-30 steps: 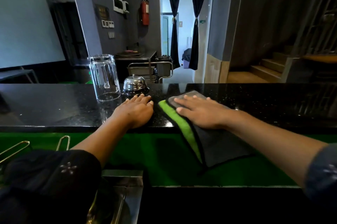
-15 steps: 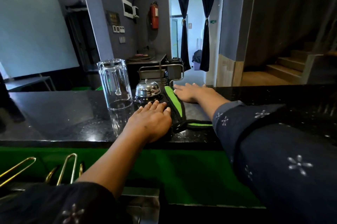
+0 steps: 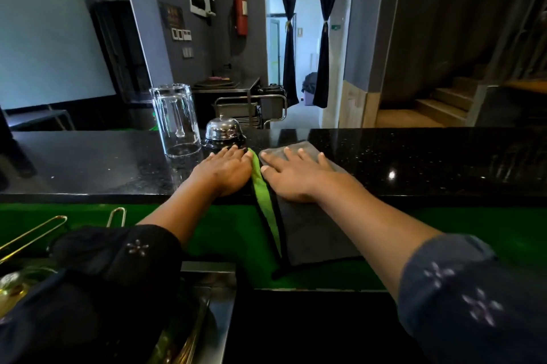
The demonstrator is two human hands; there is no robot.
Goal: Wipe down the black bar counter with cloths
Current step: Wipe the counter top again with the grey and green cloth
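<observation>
We note both arms outstretched: right hand [image 3: 299, 175] flat, fingers spread, pressing the cloth [image 3: 313, 227] onto the counter [image 3: 429, 162]; left hand [image 3: 226, 171] flat, palm down, holding nothing.

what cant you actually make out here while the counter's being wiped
All in the head view:
- Under the left hand: whether a cloth lies beneath it; the hand covers that patch of counter.
- Grey-and-green cloth: its middle is hidden by the right hand.
- Items at the lower left: cut off by the frame edge and covered by the dark sleeve.
- Wall sign: text too small to read.
</observation>
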